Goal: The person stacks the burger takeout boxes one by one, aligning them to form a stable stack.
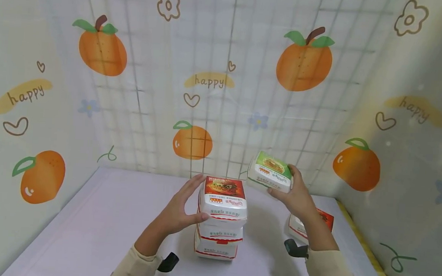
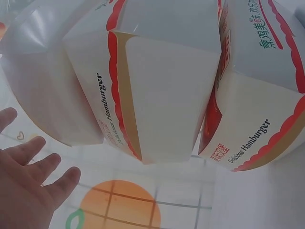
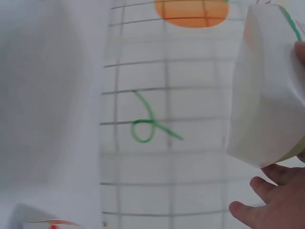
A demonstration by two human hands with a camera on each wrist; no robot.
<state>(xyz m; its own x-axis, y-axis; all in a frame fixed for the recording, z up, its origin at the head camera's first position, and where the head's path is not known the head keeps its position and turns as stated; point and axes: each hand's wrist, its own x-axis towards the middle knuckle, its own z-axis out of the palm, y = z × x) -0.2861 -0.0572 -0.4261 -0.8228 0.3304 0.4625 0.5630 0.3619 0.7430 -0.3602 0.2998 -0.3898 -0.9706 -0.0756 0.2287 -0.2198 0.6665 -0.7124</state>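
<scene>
Three hamburger boxes stand in a slightly uneven stack, and the top one [image 1: 224, 201] has a red lid with a burger picture. My left hand [image 1: 176, 211] is spread at the left of this top box. Its fingers [image 2: 35, 164] look straight and spread in the left wrist view; whether the thumb touches the box I cannot tell. My right hand [image 1: 297, 195] grips a green-topped hamburger box [image 1: 270, 170] by its right side, in the air right of the stack and higher. The right wrist view shows this box's white side [image 3: 267, 95] above the fingers.
Another red-topped box [image 1: 297, 228] lies on the white table [image 1: 125, 216] at the right, partly behind my right forearm. A curtain [image 1: 225, 125] printed with oranges hangs behind the table and on both sides. A yellow strip [image 1: 366, 248] runs along the right edge.
</scene>
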